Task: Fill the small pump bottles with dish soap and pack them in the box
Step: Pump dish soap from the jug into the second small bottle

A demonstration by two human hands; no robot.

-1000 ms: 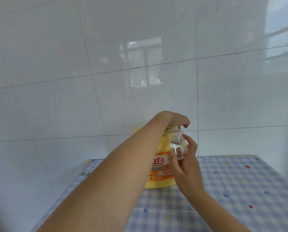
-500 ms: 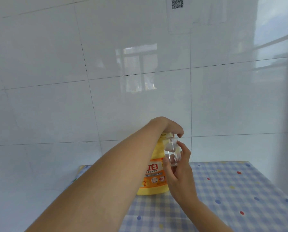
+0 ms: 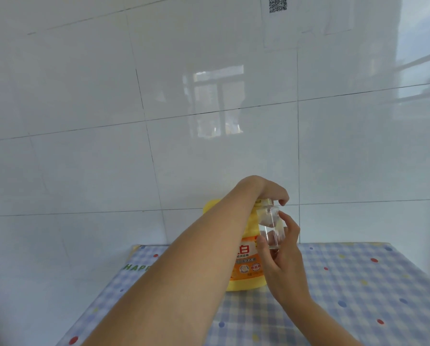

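Note:
A large yellow dish soap bottle (image 3: 246, 268) with an orange label stands upright on the checked tablecloth near the wall. My left hand (image 3: 269, 193) rests on top of it, fingers curled over its pump head, which is mostly hidden. My right hand (image 3: 281, 255) holds a small clear bottle (image 3: 271, 228) without a cap, its mouth just under the pump's spout. The small bottle looks almost empty, with a trace of liquid inside. No box is in view.
The table (image 3: 358, 283) has a blue checked cloth with coloured dots and stands against a white tiled wall (image 3: 159, 121). Its left edge (image 3: 104, 293) and right edge run toward me. A QR code sticker (image 3: 277, 3) hangs high on the wall.
The camera has tilted up a little, so the hands and bottles sit lower in view. Both hands keep their hold; the small bottle stays under the pump.

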